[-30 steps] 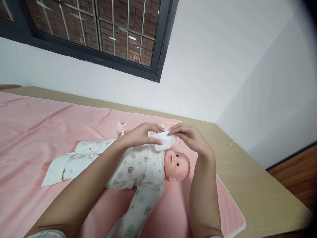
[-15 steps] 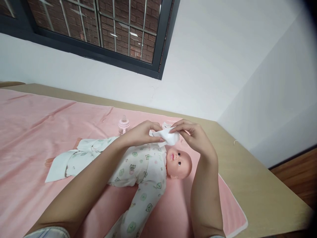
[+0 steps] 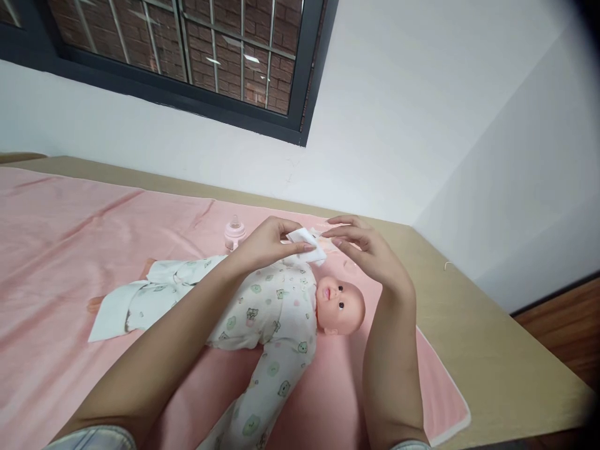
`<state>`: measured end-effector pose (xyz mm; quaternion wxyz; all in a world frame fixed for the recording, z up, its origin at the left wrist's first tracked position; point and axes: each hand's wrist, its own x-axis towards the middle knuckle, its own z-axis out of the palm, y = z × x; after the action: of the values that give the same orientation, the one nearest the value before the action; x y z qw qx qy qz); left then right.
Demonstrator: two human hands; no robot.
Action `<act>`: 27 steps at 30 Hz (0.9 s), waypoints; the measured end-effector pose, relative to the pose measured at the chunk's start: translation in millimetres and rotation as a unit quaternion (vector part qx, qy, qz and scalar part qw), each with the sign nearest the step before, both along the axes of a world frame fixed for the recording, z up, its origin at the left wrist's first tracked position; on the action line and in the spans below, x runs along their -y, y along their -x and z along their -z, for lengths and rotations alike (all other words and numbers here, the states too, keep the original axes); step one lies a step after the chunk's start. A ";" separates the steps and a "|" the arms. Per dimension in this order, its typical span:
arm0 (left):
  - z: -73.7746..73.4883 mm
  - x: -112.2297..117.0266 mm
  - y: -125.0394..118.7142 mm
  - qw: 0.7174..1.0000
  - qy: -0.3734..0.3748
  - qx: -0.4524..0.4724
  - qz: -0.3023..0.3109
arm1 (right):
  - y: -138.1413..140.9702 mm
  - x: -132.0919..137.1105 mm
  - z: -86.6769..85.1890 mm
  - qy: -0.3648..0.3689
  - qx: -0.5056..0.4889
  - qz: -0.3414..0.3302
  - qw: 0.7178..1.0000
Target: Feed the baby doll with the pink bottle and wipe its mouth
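We mark the white cloth (image 3: 305, 245) beside the doll's (image 3: 262, 306) far shoulder, now folded into a smaller, flatter pad than half a second ago. Our left hand (image 3: 275, 242) alone pinches it between thumb and fingers, while our right hand (image 3: 368, 249) has let go, fingers loosely spread just off the cloth near the doll's head; we judge the folding a step further along.

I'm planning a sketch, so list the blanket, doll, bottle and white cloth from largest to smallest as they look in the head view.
1. Blanket
2. Doll
3. Bottle and white cloth: too alike to rank, as the left hand partly covers the cloth.
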<state>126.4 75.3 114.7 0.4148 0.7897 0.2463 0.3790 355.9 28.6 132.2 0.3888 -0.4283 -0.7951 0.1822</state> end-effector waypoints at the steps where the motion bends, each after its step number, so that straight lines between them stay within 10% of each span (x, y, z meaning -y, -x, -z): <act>1: -0.5 0.9 0.2 1.000 0.009 -0.013 0.006 | -5.1 -1.6 0.4 -0.003 -0.017 0.006 1.000; 7: 12.1 -1.9 -7.2 0.984 -0.010 -0.171 0.044 | -43.8 -37.7 25.7 0.044 -0.180 0.010 0.983; 18: 30.9 10.1 -33.0 0.958 0.028 -0.280 0.054 | -71.8 -112.5 161.7 0.241 -0.400 0.017 0.884; 27: 35.1 17.9 -41.2 0.956 -0.044 -0.290 0.032 | -71.2 -123.9 186.7 0.292 -0.364 -0.005 0.885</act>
<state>167.6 57.5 79.5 0.3026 0.8904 0.3138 0.1311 427.0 152.5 -54.5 0.5068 -0.4220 -0.5110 0.5513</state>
